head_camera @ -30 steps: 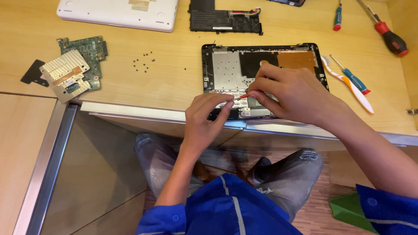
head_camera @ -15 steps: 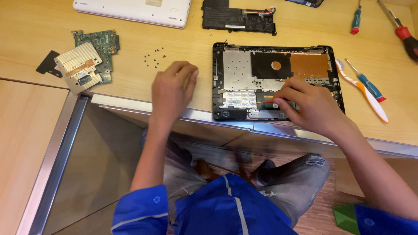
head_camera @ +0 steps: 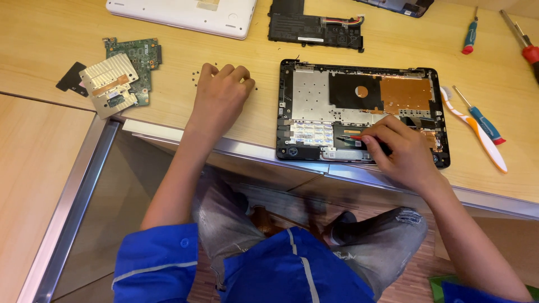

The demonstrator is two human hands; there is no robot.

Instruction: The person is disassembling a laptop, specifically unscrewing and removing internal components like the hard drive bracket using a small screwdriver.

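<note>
An opened black laptop chassis [head_camera: 314, 101] lies on the wooden table, its metal plate and copper foil showing. My right hand [head_camera: 401, 151] rests on its lower right part, closed around a small red-handled screwdriver [head_camera: 353, 137] whose tip points left at the inner boards. My left hand [head_camera: 220, 95] lies to the left of the chassis, fingers curled down onto a scatter of tiny screws [head_camera: 195, 76] on the table. Whether it holds a screw is hidden.
A green circuit board with a heat sink [head_camera: 118, 76] lies at the left. A white laptop cover [head_camera: 185, 11] and a black battery [head_camera: 314, 29] sit at the back. Screwdrivers [head_camera: 483, 120] and a white-orange brush [head_camera: 477, 137] lie at the right. The table edge [head_camera: 252, 151] runs below.
My left hand left the chassis and moved left to the screws. My right hand shifted to the lower right of the chassis with the screwdriver.
</note>
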